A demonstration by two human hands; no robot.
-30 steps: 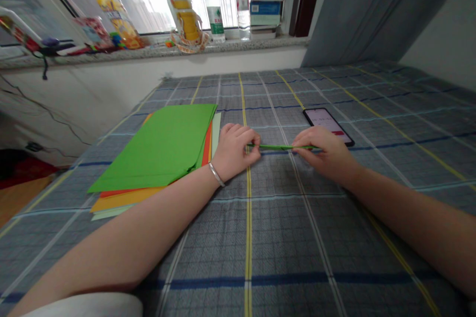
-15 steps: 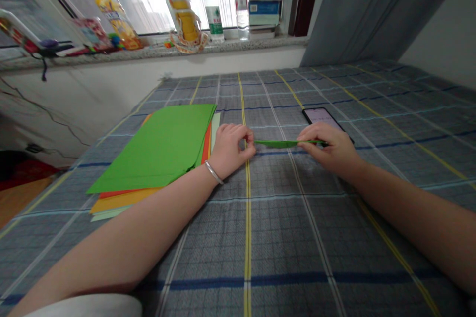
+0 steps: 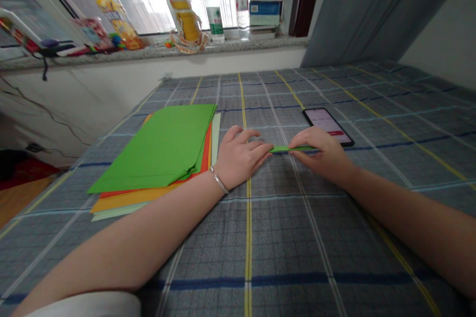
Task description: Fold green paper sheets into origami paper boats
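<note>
Green strip (image 3: 280, 149), narrow and seen nearly edge-on, runs between my two sets of fingers; only the short middle stretch and a bit past my right fingertips show. My left hand (image 3: 239, 162) has thumb and forefinger closed on its left end, other fingers loosely spread beyond. My right hand (image 3: 327, 157) pinches it farther right, thumb on my side, fingers over the top. Can't tell if the strip touches the checked cloth (image 3: 275, 237) under my fingers. Silver bracelet (image 3: 220, 182) on my left wrist, just behind that hand. Left of my left fingers: paper stack (image 3: 156, 146), green sheet on top, orange, yellow and pale green edges poking out. Phone (image 3: 323, 120) lies just beyond my right fingers, screen lit, partly covered by that hand. Well past all my fingers, windowsill (image 3: 230, 47) with bottles (image 3: 214, 15) and stacked boxes (image 3: 265, 8).
</note>
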